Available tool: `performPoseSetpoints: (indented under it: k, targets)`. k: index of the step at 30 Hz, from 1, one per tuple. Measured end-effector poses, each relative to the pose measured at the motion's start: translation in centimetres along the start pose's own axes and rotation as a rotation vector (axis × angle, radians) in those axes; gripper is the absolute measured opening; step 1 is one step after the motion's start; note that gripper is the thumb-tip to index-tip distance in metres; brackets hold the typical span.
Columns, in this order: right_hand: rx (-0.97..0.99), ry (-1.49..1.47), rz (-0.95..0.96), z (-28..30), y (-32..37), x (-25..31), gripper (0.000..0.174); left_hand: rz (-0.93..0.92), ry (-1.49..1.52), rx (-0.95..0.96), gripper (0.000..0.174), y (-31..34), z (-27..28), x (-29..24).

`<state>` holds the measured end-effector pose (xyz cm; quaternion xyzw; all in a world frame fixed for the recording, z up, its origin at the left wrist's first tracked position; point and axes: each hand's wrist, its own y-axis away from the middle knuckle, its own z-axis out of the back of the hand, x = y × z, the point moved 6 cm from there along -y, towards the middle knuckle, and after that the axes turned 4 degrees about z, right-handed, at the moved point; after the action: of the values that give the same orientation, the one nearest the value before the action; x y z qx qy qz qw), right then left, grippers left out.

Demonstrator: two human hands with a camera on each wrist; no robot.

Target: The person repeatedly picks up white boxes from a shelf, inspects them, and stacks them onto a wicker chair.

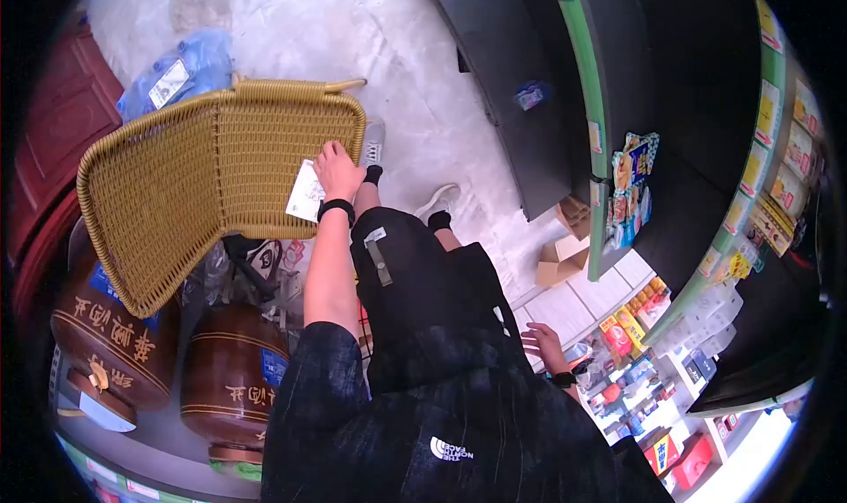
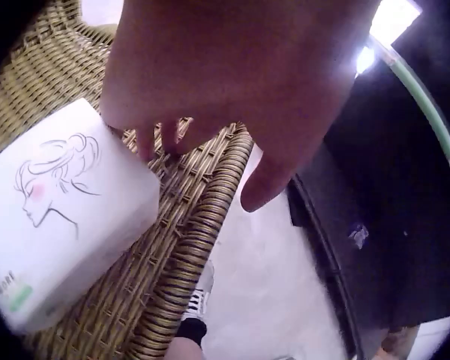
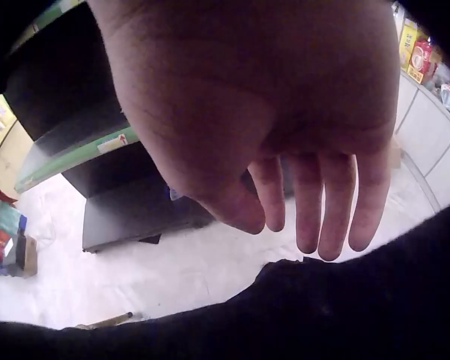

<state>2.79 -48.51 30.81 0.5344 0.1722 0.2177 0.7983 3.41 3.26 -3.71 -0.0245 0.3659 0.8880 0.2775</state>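
A soft white packet printed with a line drawing of a woman's profile lies flat on the woven seat of a tan wicker chair, close to the seat's front edge. The left hand is over the packet's near corner. In the left wrist view its fingertips bend down to touch the packet's upper edge where it meets the weave, while the thumb stands well apart over the chair rim. The touch is loose, with no pinch. The right hand hangs beside the person's dark clothing with its fingers straight, close together and holding nothing. A black band circles each wrist. Below the chair in the head view stand two round brown glazed jars with pale characters, side by side. A blue plastic bag with a white label lies on the pale floor beyond the chair back. On the person's right runs a dark shelf unit with a green edge strip, with coloured packets hanging on it and open cardboard boxes at its foot.
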Motion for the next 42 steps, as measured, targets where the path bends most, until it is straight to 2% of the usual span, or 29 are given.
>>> performPoseSetpoints:
  k: [2, 5, 6, 9, 10, 13, 16, 18, 21, 24, 25, 26, 28, 31, 33, 35, 42]
  targets:
    - [-0.018, 0.000, -0.008, -0.3, 0.3, 0.1, 0.034, 0.055, 0.092, -0.033, 0.057, -0.2, -0.2, 0.1]
    - [-0.018, 0.001, -0.005, 0.2, -0.4, -0.1, 0.033, -0.177, 0.228, -0.059, 0.054, 1.7, 4.3, -4.5]
    - [0.006, 0.006, -0.002, -0.4, -1.2, -0.1, 0.033, -0.289, 0.285, -0.109, 0.056, 2.3, 4.5, -5.2]
    - [0.014, 0.003, -0.005, -0.4, -0.9, -0.7, 0.032, -0.473, 0.445, 0.026, 0.058, 4.2, 2.7, -7.7]
    - [0.024, -0.003, -0.002, -0.5, -1.1, -0.6, 0.032, -0.382, 0.483, 0.188, 0.055, 4.5, 2.3, -7.6]
    - [0.030, 0.006, 0.007, -0.6, -1.4, -0.1, 0.032, -0.215, 0.358, 0.324, 0.047, 4.9, 2.3, -6.7]
    - [0.013, -0.004, 0.009, -0.4, -1.2, 0.2, 0.032, -0.398, 0.115, -0.093, 0.046, 5.4, 3.1, -4.4]
    - [-0.009, 0.003, -0.004, -0.1, -0.9, 0.0, 0.032, -0.220, 0.031, -0.160, 0.064, 4.8, 4.0, -1.6]
    - [-0.027, 0.004, -0.018, 0.1, -0.6, -0.4, 0.032, 0.282, 0.062, -0.225, 0.091, 4.7, 5.0, 3.8]
    - [-0.036, 0.008, -0.038, 0.0, -0.6, -0.8, 0.032, 0.757, 0.277, 0.063, 0.113, 5.1, 3.2, 7.8]
    - [-0.026, 0.011, -0.031, 0.1, -0.8, -1.0, 0.032, 0.785, 0.391, 0.020, 0.111, 4.5, 1.2, 9.5]
    - [-0.016, 0.014, -0.023, 0.2, -1.0, -1.3, 0.033, 0.812, 0.504, -0.025, 0.109, 3.8, -2.6, 11.9]
    - [-0.007, 0.017, -0.025, -0.2, -0.8, -1.4, 0.033, 0.727, 0.692, 0.015, 0.087, 3.4, -3.0, 11.8]
    - [-0.009, 0.010, -0.025, -0.5, -1.1, -0.9, 0.032, 0.638, 0.705, -0.022, 0.072, 1.2, -2.0, 9.6]
    - [-0.011, 0.018, -0.019, -0.2, -1.1, -0.9, 0.032, 0.558, 0.706, -0.047, 0.071, -0.3, -0.1, 7.8]
    - [-0.004, 0.023, -0.008, -0.4, -1.5, -0.8, 0.031, 0.528, 0.539, -0.132, 0.072, -0.5, 4.5, 4.4]
    - [-0.003, 0.013, 0.035, 0.0, -2.0, 0.1, 0.032, 0.427, 0.569, -0.103, 0.069, -4.6, 4.2, 3.6]
